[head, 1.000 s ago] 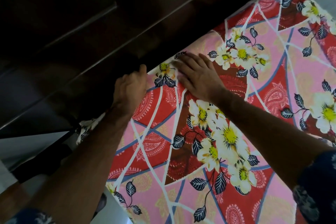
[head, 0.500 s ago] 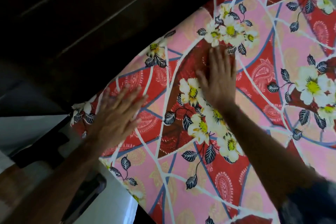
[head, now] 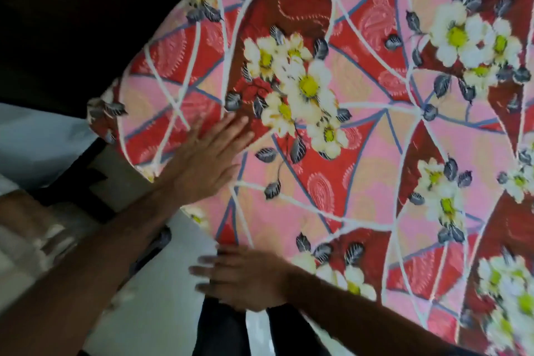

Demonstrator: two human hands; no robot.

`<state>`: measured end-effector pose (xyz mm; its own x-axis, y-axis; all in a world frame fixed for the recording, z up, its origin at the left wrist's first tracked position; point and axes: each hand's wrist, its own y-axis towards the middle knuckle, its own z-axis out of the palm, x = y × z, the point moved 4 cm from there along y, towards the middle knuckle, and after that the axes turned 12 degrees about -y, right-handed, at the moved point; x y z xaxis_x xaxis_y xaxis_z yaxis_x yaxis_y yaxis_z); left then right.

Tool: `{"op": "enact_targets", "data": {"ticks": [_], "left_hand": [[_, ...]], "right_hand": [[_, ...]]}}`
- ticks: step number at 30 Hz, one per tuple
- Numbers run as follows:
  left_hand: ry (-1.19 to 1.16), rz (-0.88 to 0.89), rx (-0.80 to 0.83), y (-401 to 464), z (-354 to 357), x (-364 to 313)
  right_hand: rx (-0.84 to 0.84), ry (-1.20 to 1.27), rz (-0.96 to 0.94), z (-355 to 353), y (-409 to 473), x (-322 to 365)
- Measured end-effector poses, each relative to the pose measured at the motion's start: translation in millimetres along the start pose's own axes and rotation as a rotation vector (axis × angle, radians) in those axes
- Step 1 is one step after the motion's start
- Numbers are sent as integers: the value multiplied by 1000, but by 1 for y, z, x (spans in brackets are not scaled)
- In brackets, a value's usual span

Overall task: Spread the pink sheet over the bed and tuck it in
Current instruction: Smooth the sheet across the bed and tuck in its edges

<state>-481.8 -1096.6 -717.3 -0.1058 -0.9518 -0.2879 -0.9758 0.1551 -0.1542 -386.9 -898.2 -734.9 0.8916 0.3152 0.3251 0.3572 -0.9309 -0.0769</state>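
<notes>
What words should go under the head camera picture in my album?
Two open hands, left hand and right hand, smooth the pink sheet at the bed's edge.

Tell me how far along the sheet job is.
Done: the sheet lies spread flat over this corner of the bed. In hand: the left hand presses flat on it near the corner, and the right hand reaches over the near edge, fingers straight. Left: whether that edge is tucked can't be seen; the frame is blurred.
</notes>
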Motion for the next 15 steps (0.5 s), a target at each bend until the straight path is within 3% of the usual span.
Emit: {"op": "enact_targets", "data": {"ticks": [3,5,8,10,12,15], "left_hand": [[20,67,65,11,30,-57],[65,1,109,10,41,-71],[73,-38,116,6,43,-85],[33,-59,104,9,35,-92],[14,-26,97,20,30,-111],[11,91,97,52,33,-158]], "right_hand": [[-275,145,387,-43,-59,-41],[-411,68,733,-60,-130,-82],[-305,-134,1237,-44,-259,-124],[-181,-220,1468,-28,-310,-126],[-53,-253,1480,-14,-318,-107],[-51,-194,1074,11,-274,-36]]}}
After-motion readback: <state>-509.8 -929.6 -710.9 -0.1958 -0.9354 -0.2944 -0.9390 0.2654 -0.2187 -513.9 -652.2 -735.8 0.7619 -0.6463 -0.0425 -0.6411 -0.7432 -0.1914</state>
